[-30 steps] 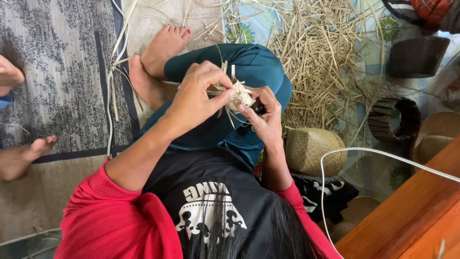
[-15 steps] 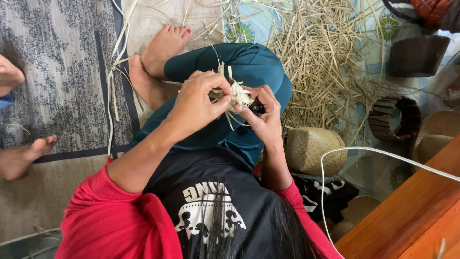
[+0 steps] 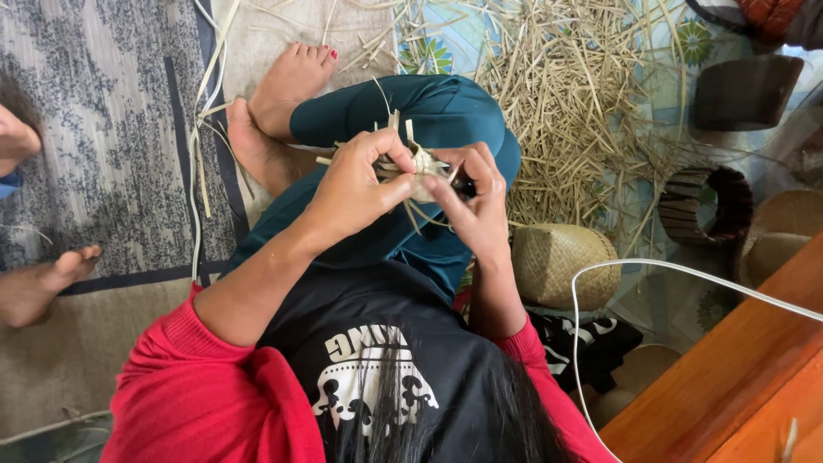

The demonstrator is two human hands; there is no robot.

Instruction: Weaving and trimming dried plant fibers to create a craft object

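Observation:
I sit cross-legged on the floor in teal trousers and a black shirt with red sleeves. A small pale woven straw piece (image 3: 422,163) with loose strips sticking out is held above my knee. My left hand (image 3: 356,187) pinches its left side with thumb and forefinger. My right hand (image 3: 474,201) grips its right side, fingers curled around it and a dark bit partly hidden under them. My bare feet (image 3: 279,99) rest on the mat ahead.
A heap of dry straw strips (image 3: 583,94) lies ahead on the right. A finished woven basket (image 3: 561,261), a dark woven ring (image 3: 705,204) and a dark pot (image 3: 744,90) stand at the right. Another person's foot (image 3: 43,279) is at the left. A wooden bench (image 3: 737,377) is near right.
Both hands stay on the woven piece; my fingers have shifted slightly, the left thumb and forefinger pinching closer to the right hand.

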